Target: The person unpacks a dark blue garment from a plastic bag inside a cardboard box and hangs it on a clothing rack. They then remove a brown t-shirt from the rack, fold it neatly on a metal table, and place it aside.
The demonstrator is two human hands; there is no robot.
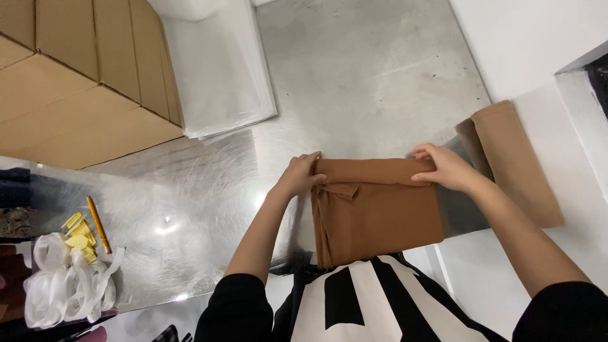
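Head view, looking down on a steel tabletop [354, 76]. Brown cloth [373, 212], folded to a rough rectangle, lies at the near edge, just in front of the person's torso. Left hand [297, 176] pinches the far left corner of the cloth, fingers curled over the folded edge. Right hand [446, 168] pinches the far right corner the same way, thumb on top. Both hands are closed on the fabric, well apart from each other, and the top edge runs taut between them.

A second folded brown cloth [516, 161] lies to the right, tilted, near the right hand but not touching it. Clear plastic bags [218, 69] are stacked at the far left beside cardboard boxes [76, 76]. Pencil [98, 225], yellow slips [79, 237] and a heap of white tape [63, 285] lie at the left edge.

Risks, as judged:
- Loose inner flap near the left corner may slip out if that pinch eases; the fold would open.
- Cloth sits close to the near edge; a pull toward the body could drag it off the smooth steel.
- Uneven tension between the hands would skew the top fold.
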